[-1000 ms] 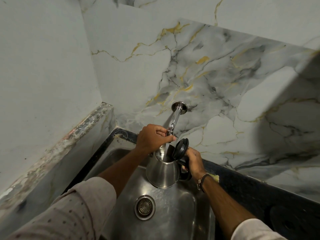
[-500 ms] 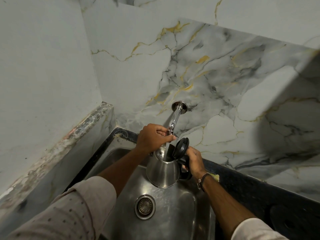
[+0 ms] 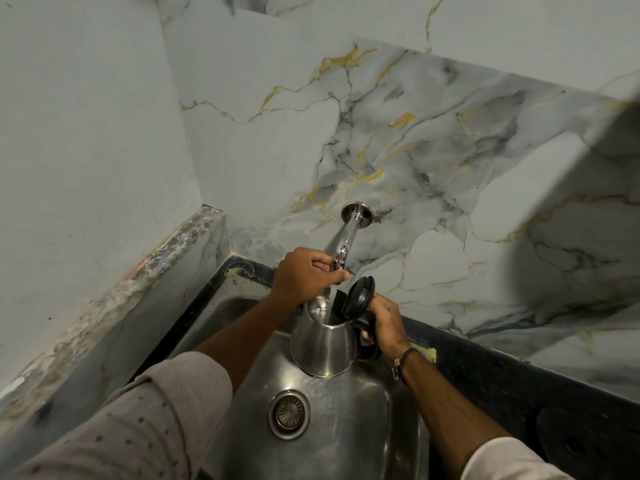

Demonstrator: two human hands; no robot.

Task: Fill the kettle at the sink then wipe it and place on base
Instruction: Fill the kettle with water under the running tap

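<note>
Now the right hand [image 3: 387, 320] grips the steel kettle's [image 3: 323, 344] black handle over the sink [image 3: 346, 427], lid [image 3: 360, 296] open, while the left hand [image 3: 304, 277], at eleven o'clock from the kettle, grasps the tap [image 3: 348, 237], water running in.

No text or label can be read

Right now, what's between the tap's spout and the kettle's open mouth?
In the head view, a thin stream of water falls from the tap into the kettle.
</note>
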